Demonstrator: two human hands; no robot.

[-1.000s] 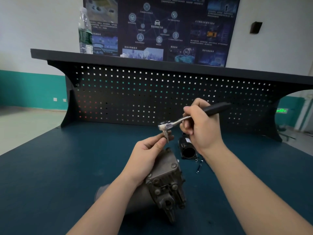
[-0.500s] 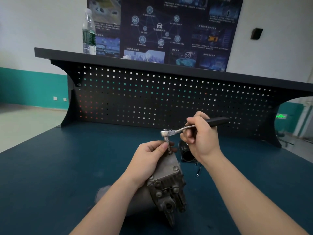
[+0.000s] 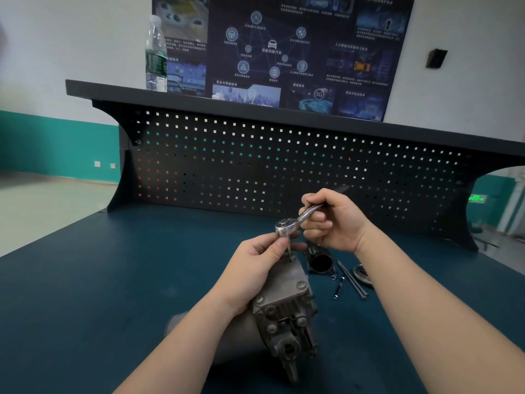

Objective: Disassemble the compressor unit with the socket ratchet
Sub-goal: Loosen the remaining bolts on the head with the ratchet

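1. Head view, left side: the water bottle (image 3: pixel 155 55) stands on the shelf (image 3: pixel 113 91) above the pegboard (image 3: pixel 284 166), well apart from the work, so it cannot tip onto parts.
2. My left hand (image 3: pixel 255 268) pinches the bit under the ratchet head between thumb and fingertips. I judge this keeps the bit seated square on the fastener while the heel of the hand steadies the casting.
3. The compressor unit (image 3: pixel 284 308) lies on its side near the front edge of the worktop (image 3: pixel 85 294), bolted end cover facing me, so the upper fastener is reachable from above.
4. The socket ratchet (image 3: pixel 295 220) stands over that fastener, handle angled up and to the right.
5. My right hand (image 3: pixel 332 223) is curled round the handle close to the head. I judge this short grip suits light, quick turning.
6. Removed parts lie right of the unit, clear of the swing: a black housing (image 3: pixel 321 261), loose bolts (image 3: pixel 350 278), a round disc (image 3: pixel 362 275).
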